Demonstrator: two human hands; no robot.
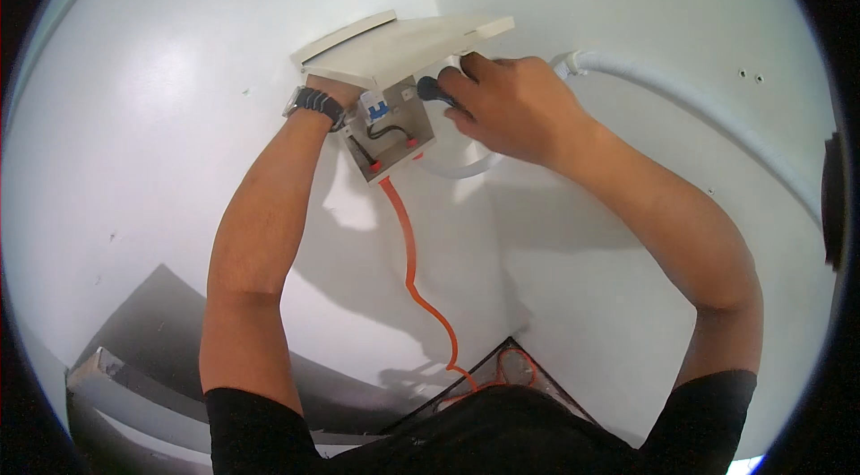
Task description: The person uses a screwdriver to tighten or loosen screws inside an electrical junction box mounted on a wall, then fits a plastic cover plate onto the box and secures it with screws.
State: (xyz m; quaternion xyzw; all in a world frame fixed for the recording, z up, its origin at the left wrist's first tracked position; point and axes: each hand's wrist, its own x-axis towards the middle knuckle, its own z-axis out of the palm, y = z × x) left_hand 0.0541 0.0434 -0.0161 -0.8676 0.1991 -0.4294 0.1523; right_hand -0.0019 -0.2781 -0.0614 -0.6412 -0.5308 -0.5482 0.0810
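A small metal electrical box (421, 121) hangs on the wall, its beige lid (403, 43) swung up. Inside sits a white circuit breaker with a blue switch (376, 107), and dark wires (390, 129) run to red grommets at the bottom. My left hand (339, 91) reaches in at the box's left side under the lid; its fingers are hidden. Just right of the box, my right hand (515, 107) is closed around a black-handled tool (432, 89). The tool's rounded dark end points toward the box, and its exact kind cannot be made out.
An orange cable (408, 242) hangs from the box's underside down to a coil near the floor. White corrugated conduit (690, 94) curves along the right wall. A pale ledge (134, 385) lies at the lower left. A dark object (833, 202) stands at the right edge.
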